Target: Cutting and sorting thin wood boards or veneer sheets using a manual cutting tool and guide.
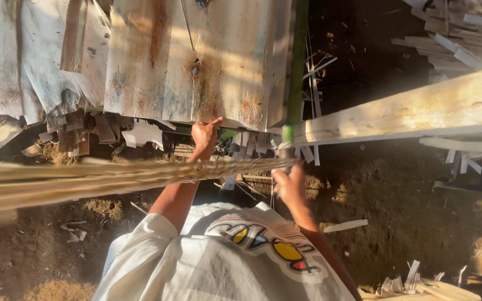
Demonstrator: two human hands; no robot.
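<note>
While the left hand (205, 136) is being pressed against the wooden sheets' (196, 61) lower edge, the long strip bundle (112, 178), lying crosswise, is being gripped by the right hand's fingers (288, 184).

Warm, low sunlight, deep shadows.
Glare on pale boards (196, 61); blurred stalks (57, 181) at left; dark upper background.
</note>
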